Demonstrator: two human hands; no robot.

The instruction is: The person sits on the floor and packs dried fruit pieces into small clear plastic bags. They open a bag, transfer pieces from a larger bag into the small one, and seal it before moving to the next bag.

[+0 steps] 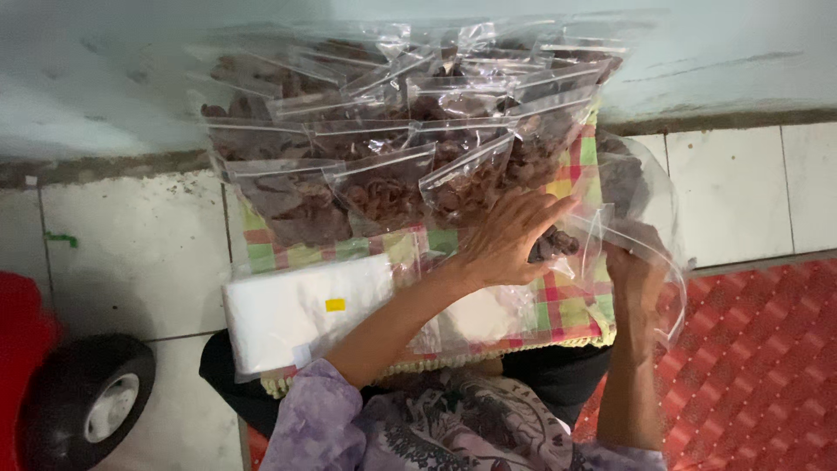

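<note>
My left hand (506, 237) lies flat with fingers spread on the lowest of several clear bags of dark brown chips (384, 148), which lean in overlapping rows against the wall. My right hand (635, 277) grips the rim of a large clear plastic bag (641, 187) that holds more brown chips; its fingers are curled over the plastic edge. Both hands work above a checked cloth (571, 305) of red, green and yellow squares. My sleeves are a purple patterned fabric.
A stack of empty white plastic bags (301, 314) with a small yellow sticker lies on the cloth at the left. A red toy vehicle with a black wheel (87, 401) stands at the lower left. A red patterned mat (758, 358) covers the floor at the right; white tiles surround.
</note>
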